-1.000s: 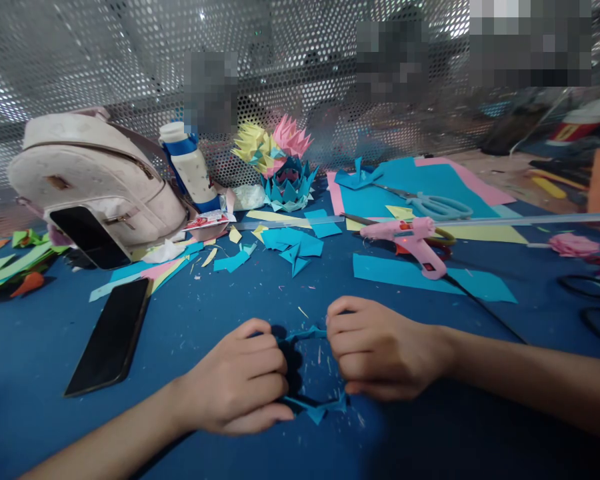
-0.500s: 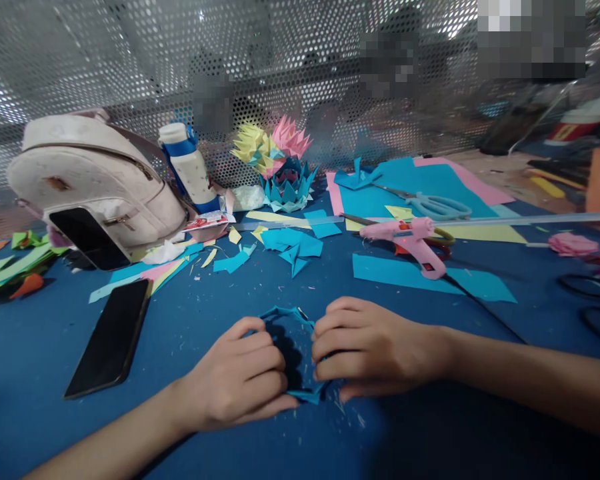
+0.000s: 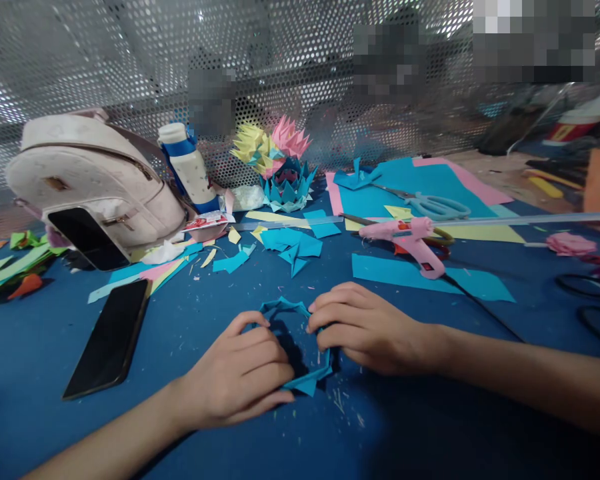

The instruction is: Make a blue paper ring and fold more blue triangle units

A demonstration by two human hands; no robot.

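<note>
At your far left, a pale backpack (image 3: 87, 160) stands with a dark-screened phone (image 3: 87, 237) leaning on its front; a second phone (image 3: 110, 340) lies flat, nearer you. A white and blue bottle (image 3: 190, 173) stands just beside the bag. Your left hand (image 3: 244, 372) is curled over the left side of the blue paper ring (image 3: 307, 385), gripping its band between bent fingers and thumb. The ring sits between your two hands, its pointed far edge showing beyond your left fingertips and its near edge running rightward from your left thumb. Your right hand (image 3: 370, 328) meets the ring's right side, fingers bent together with their tips at the band; your thumb there is hidden, so whether you pinch the paper cannot be told. Beyond that hand lie a pink glue gun (image 3: 423, 247), overlapping a blue paper strip (image 3: 480, 283), and, farther off, light-blue-handled scissors (image 3: 440, 207).
</note>
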